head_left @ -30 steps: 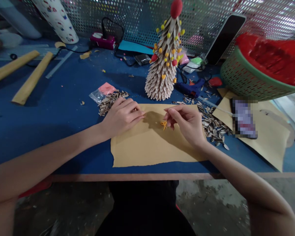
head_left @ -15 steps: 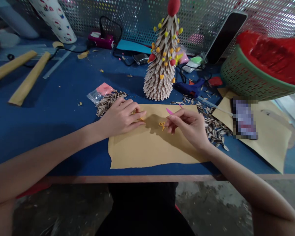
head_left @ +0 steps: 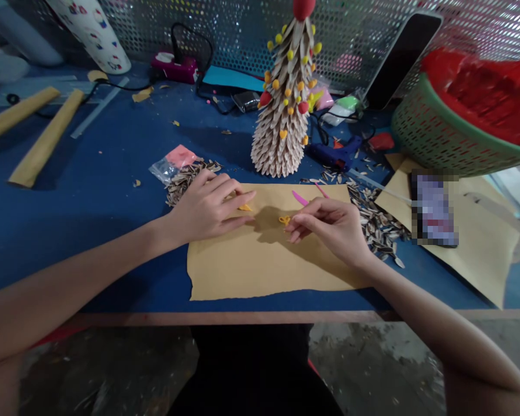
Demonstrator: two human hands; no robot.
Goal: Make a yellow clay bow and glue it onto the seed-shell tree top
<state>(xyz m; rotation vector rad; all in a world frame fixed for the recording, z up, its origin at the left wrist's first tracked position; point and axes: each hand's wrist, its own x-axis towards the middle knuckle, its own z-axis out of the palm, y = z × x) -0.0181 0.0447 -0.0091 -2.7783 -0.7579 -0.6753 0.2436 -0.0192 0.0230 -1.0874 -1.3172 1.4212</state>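
My right hand (head_left: 329,228) is closed in a pinch over the yellow-brown paper sheet (head_left: 242,271), its fingertips on a small orange clay bow (head_left: 285,220). Part of the bow is hidden by those fingers. Just beyond the hand lie a pink blade-shaped modelling tool (head_left: 300,198) and a thin pink stick (head_left: 322,190). At the sheet's left side my left hand (head_left: 210,208) rests with its fingers apart. A small orange clay piece (head_left: 245,207) shows between its index finger and thumb, on the paper. I cannot tell whether a finger touches it.
A cone tree of seed shells (head_left: 281,144) with coloured balls stands behind the sheet. Loose shells (head_left: 377,234) flank it. A blue glue gun (head_left: 338,153), a green basket (head_left: 455,133) and a phone (head_left: 433,208) are on the right; cardboard strips (head_left: 47,138) lie left.
My right fingers have closed over the lower part of the orange bow. My left fingers have spread and lifted slightly, showing more of the orange piece. The view has shifted slightly.
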